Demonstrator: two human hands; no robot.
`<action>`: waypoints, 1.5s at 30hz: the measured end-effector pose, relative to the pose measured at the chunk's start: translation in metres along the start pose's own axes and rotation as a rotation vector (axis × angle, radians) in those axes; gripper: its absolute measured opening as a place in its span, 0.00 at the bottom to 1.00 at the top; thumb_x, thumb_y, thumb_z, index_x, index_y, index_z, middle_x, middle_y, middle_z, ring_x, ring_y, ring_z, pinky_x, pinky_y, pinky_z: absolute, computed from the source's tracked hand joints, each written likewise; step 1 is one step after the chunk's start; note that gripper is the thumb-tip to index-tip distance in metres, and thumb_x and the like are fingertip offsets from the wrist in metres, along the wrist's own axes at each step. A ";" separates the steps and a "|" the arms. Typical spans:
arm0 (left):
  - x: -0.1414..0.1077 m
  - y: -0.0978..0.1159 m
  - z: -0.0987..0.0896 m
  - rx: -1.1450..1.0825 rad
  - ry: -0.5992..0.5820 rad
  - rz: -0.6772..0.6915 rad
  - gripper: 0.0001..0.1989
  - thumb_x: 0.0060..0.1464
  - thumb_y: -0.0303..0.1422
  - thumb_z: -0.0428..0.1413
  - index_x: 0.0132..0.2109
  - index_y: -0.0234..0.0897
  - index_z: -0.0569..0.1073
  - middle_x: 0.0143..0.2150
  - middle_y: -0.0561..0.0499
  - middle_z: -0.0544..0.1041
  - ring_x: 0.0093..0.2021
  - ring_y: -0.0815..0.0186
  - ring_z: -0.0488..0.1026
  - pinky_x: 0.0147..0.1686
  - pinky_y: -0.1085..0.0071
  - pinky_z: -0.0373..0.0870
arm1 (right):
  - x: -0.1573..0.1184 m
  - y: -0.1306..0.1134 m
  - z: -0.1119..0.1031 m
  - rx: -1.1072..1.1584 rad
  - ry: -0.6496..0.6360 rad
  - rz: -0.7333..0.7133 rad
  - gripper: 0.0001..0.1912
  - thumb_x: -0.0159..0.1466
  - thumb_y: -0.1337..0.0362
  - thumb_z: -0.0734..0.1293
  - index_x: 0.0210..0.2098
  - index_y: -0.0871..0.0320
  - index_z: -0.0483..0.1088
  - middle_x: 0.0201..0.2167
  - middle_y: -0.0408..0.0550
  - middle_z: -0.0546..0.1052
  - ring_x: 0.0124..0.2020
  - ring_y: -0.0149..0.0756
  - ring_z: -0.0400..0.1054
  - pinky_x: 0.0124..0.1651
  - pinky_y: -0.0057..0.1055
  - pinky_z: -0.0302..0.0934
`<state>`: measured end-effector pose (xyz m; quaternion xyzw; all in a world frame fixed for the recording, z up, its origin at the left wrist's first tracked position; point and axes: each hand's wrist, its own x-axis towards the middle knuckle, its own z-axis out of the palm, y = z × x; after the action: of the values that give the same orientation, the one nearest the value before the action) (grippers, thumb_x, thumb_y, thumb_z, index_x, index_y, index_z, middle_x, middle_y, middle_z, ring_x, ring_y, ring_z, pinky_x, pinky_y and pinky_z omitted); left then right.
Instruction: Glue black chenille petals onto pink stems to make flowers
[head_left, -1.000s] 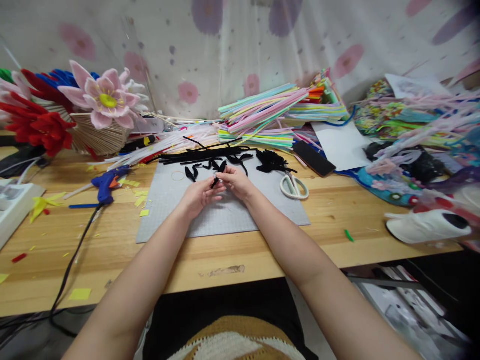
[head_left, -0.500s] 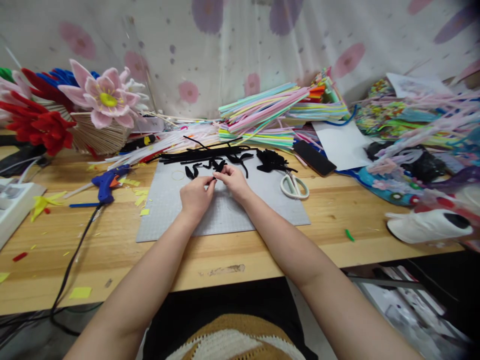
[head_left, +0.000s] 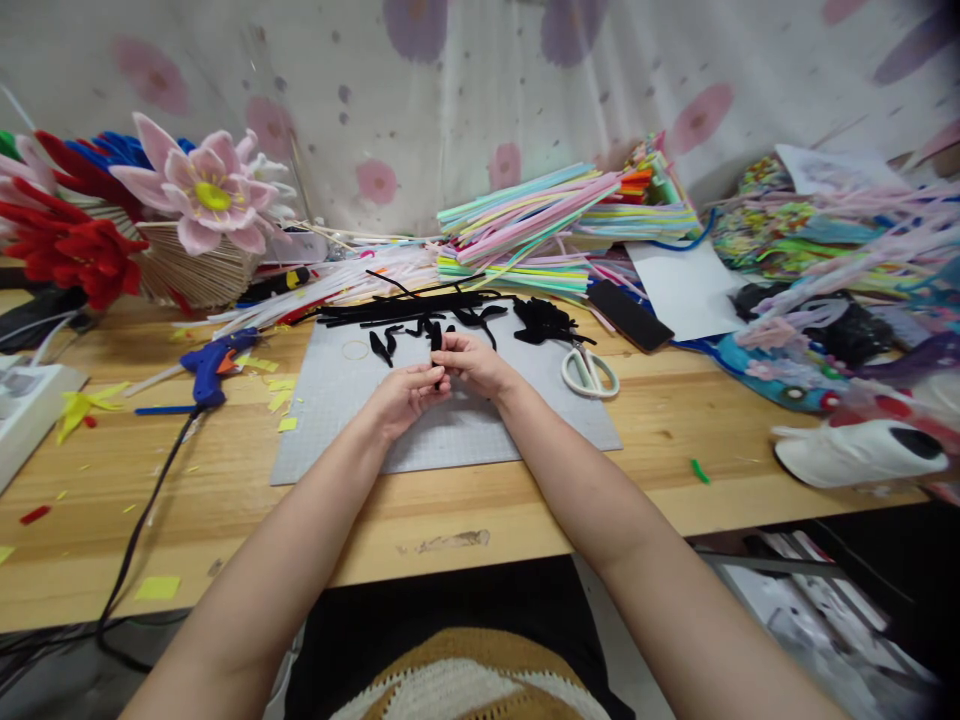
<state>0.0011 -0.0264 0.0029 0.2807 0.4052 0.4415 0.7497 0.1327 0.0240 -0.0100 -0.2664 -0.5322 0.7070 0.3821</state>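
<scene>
A small black fuzzy piece [head_left: 436, 342] stands upright between my hands, above the grey cutting mat [head_left: 337, 430]. The fingertips of my left hand [head_left: 409, 398] pinch its lower end. My right hand [head_left: 476, 364] grips it from the right side, thumb and fingers pressed together. Just behind my hands lie more black shaped pieces [head_left: 382, 346] and a row of long black stems [head_left: 397, 310]. A black fuzzy bundle [head_left: 544, 320] sits at the mat's upper right, next to scissors with pale handles [head_left: 589, 372].
On the left are a blue glue gun [head_left: 214, 368] with its cord, a white power strip [head_left: 34, 410] and fuzzy flowers [head_left: 210, 195]. Pastel stems [head_left: 555, 215] lie at the back. A black phone [head_left: 628, 315] and a white object [head_left: 859, 452] are on the right.
My left hand has turned, its fingers now showing more beneath the black piece. The piece now stands more upright, and my right hand has shifted slightly right.
</scene>
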 end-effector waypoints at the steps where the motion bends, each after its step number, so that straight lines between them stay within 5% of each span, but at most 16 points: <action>1: 0.000 0.000 0.000 -0.028 -0.007 -0.039 0.06 0.47 0.21 0.55 0.25 0.29 0.72 0.21 0.52 0.72 0.23 0.75 0.70 0.32 0.77 0.71 | 0.000 0.000 0.000 0.009 0.000 0.004 0.17 0.44 0.59 0.72 0.20 0.59 0.60 0.17 0.36 0.64 0.19 0.22 0.56 0.23 0.24 0.50; 6: 0.000 0.005 -0.005 -0.026 -0.007 -0.091 0.08 0.53 0.26 0.51 0.31 0.29 0.74 0.28 0.47 0.76 0.29 0.70 0.74 0.31 0.74 0.72 | 0.001 0.002 0.001 0.049 0.074 0.018 0.17 0.43 0.59 0.73 0.19 0.59 0.60 0.17 0.37 0.65 0.19 0.22 0.57 0.23 0.23 0.50; 11: 0.003 0.006 -0.010 0.133 0.074 0.080 0.06 0.47 0.30 0.58 0.31 0.28 0.74 0.30 0.43 0.77 0.32 0.64 0.75 0.30 0.70 0.73 | 0.003 0.004 -0.001 0.035 0.164 0.007 0.18 0.43 0.59 0.73 0.19 0.60 0.59 0.17 0.36 0.65 0.19 0.21 0.55 0.23 0.24 0.47; 18: 0.004 0.002 -0.012 0.152 0.020 0.118 0.07 0.45 0.30 0.60 0.29 0.28 0.74 0.27 0.46 0.76 0.27 0.69 0.74 0.30 0.72 0.73 | 0.004 0.004 -0.001 -0.032 0.144 0.025 0.20 0.43 0.58 0.73 0.17 0.59 0.56 0.14 0.34 0.59 0.16 0.20 0.51 0.21 0.23 0.43; 25: 0.004 0.002 -0.013 0.158 -0.078 0.081 0.07 0.46 0.31 0.59 0.31 0.29 0.73 0.26 0.49 0.73 0.26 0.72 0.71 0.29 0.73 0.73 | 0.003 0.005 -0.002 -0.005 -0.001 0.139 0.17 0.45 0.56 0.71 0.21 0.60 0.62 0.16 0.38 0.66 0.18 0.23 0.59 0.20 0.22 0.49; 32: 0.004 0.000 -0.011 0.249 -0.018 0.145 0.10 0.43 0.34 0.60 0.29 0.31 0.70 0.25 0.52 0.70 0.24 0.73 0.68 0.24 0.76 0.69 | 0.008 0.006 0.006 -0.089 0.119 0.132 0.13 0.52 0.56 0.68 0.29 0.59 0.65 0.19 0.37 0.64 0.18 0.21 0.56 0.20 0.21 0.51; 36: 0.006 0.001 -0.012 0.297 0.095 0.287 0.13 0.39 0.35 0.62 0.25 0.34 0.65 0.17 0.59 0.61 0.16 0.78 0.58 0.16 0.81 0.61 | -0.003 -0.023 -0.005 -0.346 0.276 0.090 0.16 0.60 0.51 0.59 0.31 0.58 0.65 0.22 0.40 0.65 0.19 0.22 0.57 0.22 0.21 0.52; 39: 0.009 0.004 -0.015 0.220 0.209 0.342 0.12 0.38 0.33 0.61 0.24 0.34 0.64 0.16 0.60 0.60 0.15 0.78 0.56 0.13 0.82 0.57 | -0.031 -0.061 -0.028 -0.690 0.246 0.137 0.16 0.60 0.52 0.59 0.30 0.59 0.66 0.25 0.43 0.68 0.24 0.25 0.62 0.26 0.23 0.56; 41: 0.010 0.005 -0.016 0.152 0.275 0.330 0.10 0.38 0.31 0.60 0.26 0.34 0.65 0.18 0.59 0.63 0.17 0.77 0.61 0.15 0.81 0.61 | -0.055 -0.082 -0.050 -0.981 0.240 0.269 0.14 0.58 0.54 0.62 0.28 0.60 0.67 0.24 0.45 0.71 0.25 0.28 0.64 0.27 0.24 0.56; 45: 0.010 0.004 -0.016 0.052 0.297 0.311 0.10 0.39 0.28 0.58 0.32 0.34 0.67 0.25 0.53 0.73 0.26 0.70 0.71 0.22 0.76 0.70 | -0.097 -0.096 -0.096 -1.516 0.438 0.656 0.13 0.54 0.54 0.65 0.27 0.59 0.69 0.24 0.48 0.74 0.27 0.34 0.67 0.28 0.28 0.54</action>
<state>-0.0116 -0.0143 -0.0060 0.2911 0.4742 0.5778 0.5971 0.2871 0.0104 0.0512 -0.7213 -0.6715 0.1673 -0.0291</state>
